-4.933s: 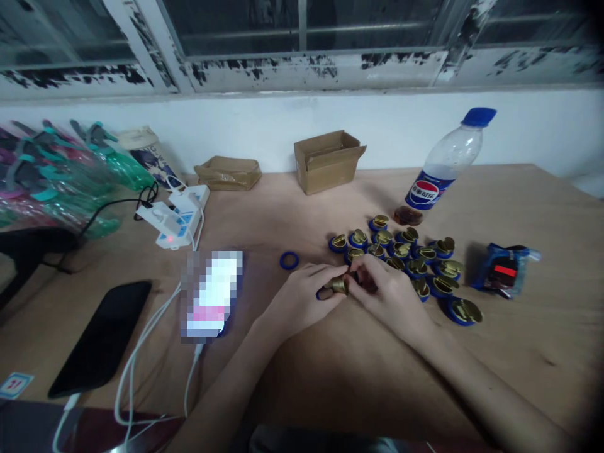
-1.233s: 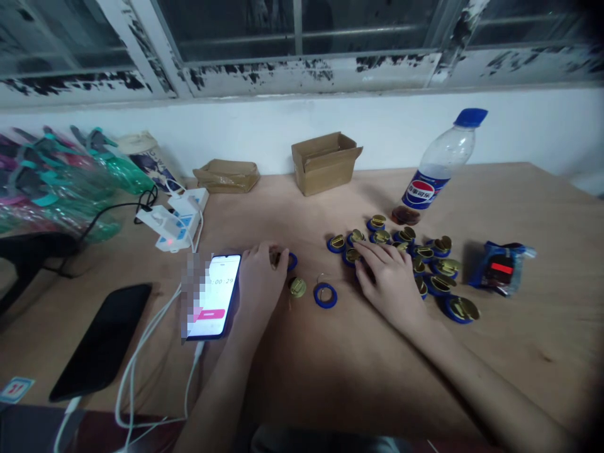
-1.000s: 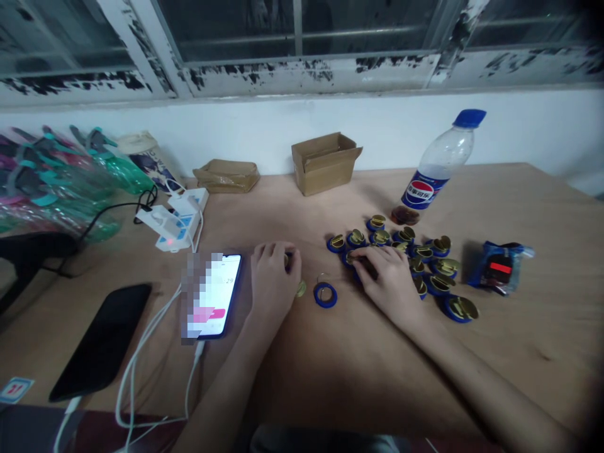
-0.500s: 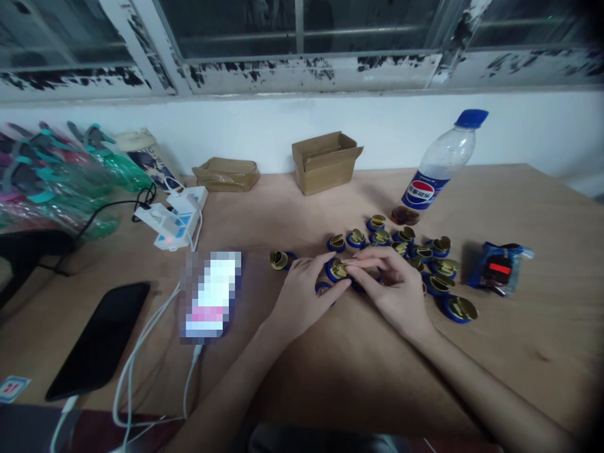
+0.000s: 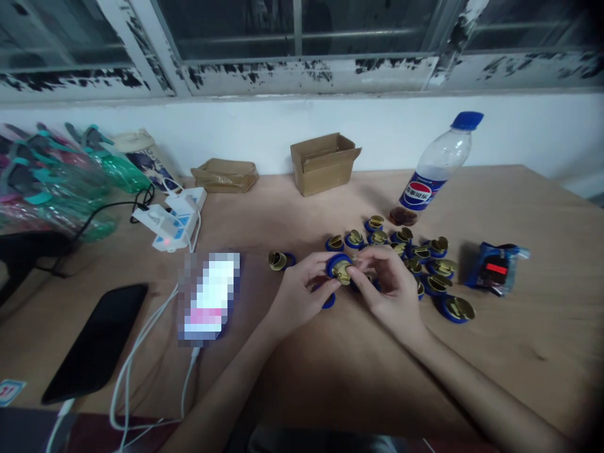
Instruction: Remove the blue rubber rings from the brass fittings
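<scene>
Between my two hands, just above the table, is a small round piece with a blue rim and a shiny gold metal top. Its blue edge is held by the fingers and thumb of my left hand. My right hand has its thumb pressed on the gold part from the right, with the other fingers curled behind. Several like pieces stand around my hands; one is to the right, another lies tipped to the left. Below my left fingers a further blue piece is partly covered.
A cola bottle stands behind the pieces, a blue-and-black packet to the right. Two cardboard boxes are by the wall. On the left lie a lit phone, a dark phone, white cables and a power strip.
The round piece has been lifted slightly and tilted towards me. My right thumb has moved onto its gold face, and more of the blue piece under my left hand shows.
</scene>
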A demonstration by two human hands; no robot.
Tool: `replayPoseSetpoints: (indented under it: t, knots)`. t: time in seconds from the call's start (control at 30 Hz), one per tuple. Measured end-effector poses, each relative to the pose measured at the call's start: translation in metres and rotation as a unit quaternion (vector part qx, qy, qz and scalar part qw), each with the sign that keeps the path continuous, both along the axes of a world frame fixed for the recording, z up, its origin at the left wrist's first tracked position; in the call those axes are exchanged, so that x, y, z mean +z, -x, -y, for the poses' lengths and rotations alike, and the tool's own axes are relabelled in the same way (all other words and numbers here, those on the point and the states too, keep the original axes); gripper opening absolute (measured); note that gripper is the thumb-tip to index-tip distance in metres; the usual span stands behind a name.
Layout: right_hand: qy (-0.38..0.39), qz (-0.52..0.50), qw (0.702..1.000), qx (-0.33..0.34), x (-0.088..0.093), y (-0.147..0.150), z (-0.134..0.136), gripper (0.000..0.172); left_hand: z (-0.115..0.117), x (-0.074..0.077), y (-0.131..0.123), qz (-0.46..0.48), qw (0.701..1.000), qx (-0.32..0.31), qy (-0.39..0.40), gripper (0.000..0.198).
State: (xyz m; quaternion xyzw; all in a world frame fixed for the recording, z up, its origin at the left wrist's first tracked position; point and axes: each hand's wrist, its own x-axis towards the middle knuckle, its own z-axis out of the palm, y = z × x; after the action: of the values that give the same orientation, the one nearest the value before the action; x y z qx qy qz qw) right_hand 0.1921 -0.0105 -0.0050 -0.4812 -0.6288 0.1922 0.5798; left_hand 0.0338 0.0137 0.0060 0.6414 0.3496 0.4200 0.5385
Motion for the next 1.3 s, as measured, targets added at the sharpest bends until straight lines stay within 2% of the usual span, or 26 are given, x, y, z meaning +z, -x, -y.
replayPoseSetpoints:
  t: [0.13, 0.23, 0.47, 0.63, 0.83, 0.93, 1.07, 1.2, 1.3]
  knots:
    - [-0.001, 0.032, 0.999, 0.028, 0.002, -0.002, 0.0, 0.018, 0.003, 0.012, 0.003, 0.017, 0.999, -0.048, 0.005, 0.036]
    - [-0.011, 0.048, 0.998, 0.026, 0.004, -0.003, 0.0, 0.02, 0.004, 0.016, 0.005, 0.024, 0.998, -0.059, 0.002, 0.041]
    - [-0.055, 0.091, 0.994, 0.029, 0.011, -0.002, 0.004, 0.023, 0.001, 0.007, 0.003, 0.063, 0.998, 0.011, -0.019, 0.024]
    - [-0.082, 0.113, 0.99, 0.025, 0.009, -0.003, 0.003, 0.021, 0.001, 0.009, 0.003, 0.083, 0.996, 0.024, 0.008, 0.035]
    - [-0.148, 0.154, 0.976, 0.05, -0.001, -0.003, 0.004, 0.029, -0.001, 0.006, 0.005, 0.133, 0.988, -0.01, 0.074, 0.059]
    - [-0.168, 0.176, 0.968, 0.062, -0.004, -0.005, 0.005, 0.032, -0.002, 0.004, 0.005, 0.147, 0.988, 0.0, 0.051, 0.058]
    - [-0.161, 0.224, 0.959, 0.06, -0.005, -0.01, 0.006, 0.03, -0.002, 0.005, 0.004, 0.118, 0.993, 0.017, 0.008, 0.045]
    - [-0.156, 0.247, 0.954, 0.069, 0.003, -0.015, 0.005, 0.032, 0.0, 0.007, 0.002, 0.045, 0.996, 0.076, -0.021, 0.046]
    - [-0.146, 0.223, 0.962, 0.061, 0.011, -0.015, 0.006, 0.031, 0.001, 0.004, 0.003, -0.003, 0.995, 0.085, -0.06, 0.047]
